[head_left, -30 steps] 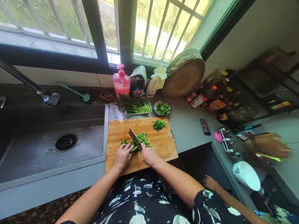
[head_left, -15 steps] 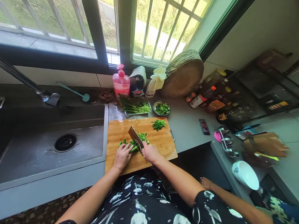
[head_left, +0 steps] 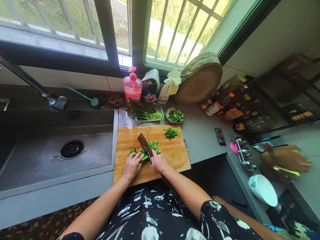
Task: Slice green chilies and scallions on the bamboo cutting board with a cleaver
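My right hand (head_left: pixel 159 163) is wrapped round the handle of a cleaver (head_left: pixel 144 143), its broad blade angled up and to the left over a wooden cutting board (head_left: pixel 174 165). My left hand (head_left: pixel 132 165) presses several long green peppers (head_left: pixel 145 158) onto the board, fingertips close to the blade's left side. Chopped green pieces (head_left: pixel 154 146) lie just right of the blade. A separate heap of finely chopped greens (head_left: pixel 171 133) sits at the board's far right corner. The cleaver's handle is mostly hidden in my fist.
Behind the board are a tray of long green stalks (head_left: pixel 151 114) and a patterned bowl of greens (head_left: pixel 175 115). To the left is a sink (head_left: pixel 98 143). Bottles (head_left: pixel 214 108) and a white bowl (head_left: pixel 266 189) stand to the right. Another person's arm (head_left: pixel 247 218) shows at lower right.
The view has shifted slightly. The cleaver stands a little differently against the peppers, with my left hand still on them. The other person's arm has moved lower, partly behind my right sleeve.
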{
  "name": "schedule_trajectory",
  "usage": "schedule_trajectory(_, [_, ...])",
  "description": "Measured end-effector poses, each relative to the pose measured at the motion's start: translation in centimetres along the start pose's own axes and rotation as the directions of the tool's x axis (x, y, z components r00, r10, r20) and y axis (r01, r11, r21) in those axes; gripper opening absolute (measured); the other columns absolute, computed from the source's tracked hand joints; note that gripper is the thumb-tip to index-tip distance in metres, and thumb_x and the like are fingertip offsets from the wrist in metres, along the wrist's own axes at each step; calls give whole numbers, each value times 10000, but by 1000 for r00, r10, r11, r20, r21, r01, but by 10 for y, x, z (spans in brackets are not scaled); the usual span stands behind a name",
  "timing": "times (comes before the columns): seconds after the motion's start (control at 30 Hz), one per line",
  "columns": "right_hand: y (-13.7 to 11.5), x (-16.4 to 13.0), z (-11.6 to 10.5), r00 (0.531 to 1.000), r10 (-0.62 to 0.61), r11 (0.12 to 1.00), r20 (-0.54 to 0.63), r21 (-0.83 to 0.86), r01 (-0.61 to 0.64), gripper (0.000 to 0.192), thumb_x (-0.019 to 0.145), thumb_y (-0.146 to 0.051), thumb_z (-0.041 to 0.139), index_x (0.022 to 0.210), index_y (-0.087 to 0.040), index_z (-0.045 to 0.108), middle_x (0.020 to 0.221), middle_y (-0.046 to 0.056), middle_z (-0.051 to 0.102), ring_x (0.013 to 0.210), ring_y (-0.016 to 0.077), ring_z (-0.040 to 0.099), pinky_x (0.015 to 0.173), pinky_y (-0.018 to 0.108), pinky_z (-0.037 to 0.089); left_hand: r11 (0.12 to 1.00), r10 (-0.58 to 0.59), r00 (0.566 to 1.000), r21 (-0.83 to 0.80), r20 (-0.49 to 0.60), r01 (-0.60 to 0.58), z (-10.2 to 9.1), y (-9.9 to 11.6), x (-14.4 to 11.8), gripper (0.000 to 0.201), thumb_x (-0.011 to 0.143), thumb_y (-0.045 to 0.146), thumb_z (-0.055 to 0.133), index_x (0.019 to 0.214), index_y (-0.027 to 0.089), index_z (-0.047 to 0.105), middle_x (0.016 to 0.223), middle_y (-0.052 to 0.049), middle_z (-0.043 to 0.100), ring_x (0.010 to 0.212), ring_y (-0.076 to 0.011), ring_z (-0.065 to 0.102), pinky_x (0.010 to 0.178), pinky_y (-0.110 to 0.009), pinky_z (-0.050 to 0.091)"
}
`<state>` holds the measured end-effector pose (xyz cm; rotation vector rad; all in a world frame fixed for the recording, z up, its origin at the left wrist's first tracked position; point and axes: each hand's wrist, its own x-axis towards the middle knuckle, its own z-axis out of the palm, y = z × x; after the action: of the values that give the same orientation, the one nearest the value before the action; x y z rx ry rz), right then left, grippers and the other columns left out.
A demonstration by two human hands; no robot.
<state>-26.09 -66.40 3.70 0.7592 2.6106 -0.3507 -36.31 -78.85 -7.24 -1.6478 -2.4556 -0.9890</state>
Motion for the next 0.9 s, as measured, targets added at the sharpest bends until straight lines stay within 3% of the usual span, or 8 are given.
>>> schedule_trajectory(0.23, [23,-13,-24,992,-117,992,53,-35,119,282,883,-240,384,1145,-139,407,876,125,664,794,216,643,676,282,451,999,-21,1000,-34,3,21,0,-2,2,338,733,139,539,1047,228,628,1063,-60,637,935,-235,468,880,-430,420])
schedule_trajectory(0.43, [1,1,4,995,-60,995,84,-68,66,321,876,-211,397,1180,-111,377,856,139,666,779,229,653,662,300,474,997,-48,999,-52,20,49,1,-5,1,360,728,127,535,1058,237,626,1064,-54,636,936,-235,471,866,-427,423])
schedule_trajectory(0.57, [-1,2,12,999,-43,997,24,-65,44,473,894,-224,364,1335,-103,241,839,124,677,761,217,658,667,302,483,998,-37,999,-57,28,39,-1,-7,0,342,743,145,541,1063,231,625,1074,-57,633,947,-235,470,863,-419,426])
schedule_trajectory(0.7, [18,-6,-8,991,-132,989,-1,-70,132,612,901,-271,352,1428,-129,76,843,112,685,751,217,655,681,283,472,996,-2,1000,-84,1,2,-1,-10,2,316,766,181,544,1068,226,623,1049,-66,644,913,-224,479,876,-421,425])
schedule_trajectory(0.9, [29,-9,-29,974,-212,967,85,-127,222,637,888,-256,372,1439,-165,64,903,122,684,774,220,649,705,276,461,994,-6,1000,-110,2,7,2,-12,1,330,753,174,544,1066,241,626,1048,-66,645,914,-223,483,884,-445,424])
